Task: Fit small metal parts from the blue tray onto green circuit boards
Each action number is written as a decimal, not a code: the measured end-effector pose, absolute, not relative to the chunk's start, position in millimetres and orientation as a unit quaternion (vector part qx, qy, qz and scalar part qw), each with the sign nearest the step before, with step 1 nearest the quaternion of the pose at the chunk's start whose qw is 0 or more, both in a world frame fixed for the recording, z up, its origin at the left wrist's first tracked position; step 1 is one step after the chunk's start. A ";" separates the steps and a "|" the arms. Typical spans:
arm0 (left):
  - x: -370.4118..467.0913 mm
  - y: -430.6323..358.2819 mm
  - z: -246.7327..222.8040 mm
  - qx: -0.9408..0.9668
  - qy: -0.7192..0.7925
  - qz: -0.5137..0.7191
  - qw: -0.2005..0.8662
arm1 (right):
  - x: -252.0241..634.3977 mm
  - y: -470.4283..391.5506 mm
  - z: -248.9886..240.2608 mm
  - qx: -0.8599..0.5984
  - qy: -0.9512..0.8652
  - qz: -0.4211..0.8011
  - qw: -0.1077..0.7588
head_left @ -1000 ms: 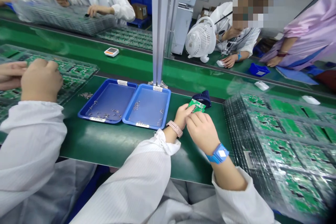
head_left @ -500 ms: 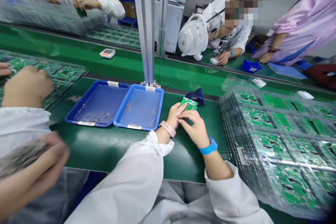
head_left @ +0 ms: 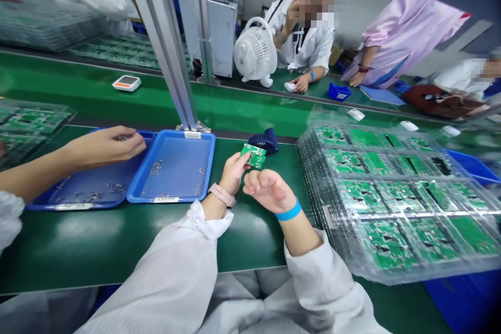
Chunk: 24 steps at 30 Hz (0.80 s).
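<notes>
My left hand (head_left: 234, 171), with a pink watch strap at its wrist, grips a small green circuit board (head_left: 254, 156) by its near left side, thumb on top. Just below and right of the board is my right hand (head_left: 270, 189), a blue band round its wrist. Its palm is turned partly up and the fingers curl inward, closed; whatever they may hold is too small to make out. Behind the board stands a small dark blue fan (head_left: 265, 142). Left of my hands lies a blue tray (head_left: 172, 166) with small metal parts scattered in it.
A co-worker's hand (head_left: 111, 145) holds small parts over a second blue tray (head_left: 74, 206). On the right rises a tall stack of clear trays (head_left: 352, 219) filled with circuit boards. A metal post (head_left: 164, 47) stands behind the blue trays; a white fan (head_left: 256, 52) is beyond the ledge.
My view has swung right. My right hand has come away from the board and turned its palm up. The co-worker's hand with small parts has moved over the left tray.
</notes>
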State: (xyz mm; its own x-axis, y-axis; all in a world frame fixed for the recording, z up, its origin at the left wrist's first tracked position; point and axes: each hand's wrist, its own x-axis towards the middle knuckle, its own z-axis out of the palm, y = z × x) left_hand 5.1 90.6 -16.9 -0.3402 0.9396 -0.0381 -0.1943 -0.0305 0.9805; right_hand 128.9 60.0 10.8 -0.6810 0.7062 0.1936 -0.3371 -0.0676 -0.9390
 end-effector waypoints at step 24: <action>5.4 83.2 -17.5 0.250 0.398 0.665 0.580 | 128.2 64.3 19.4 -0.289 -0.798 0.295 0.438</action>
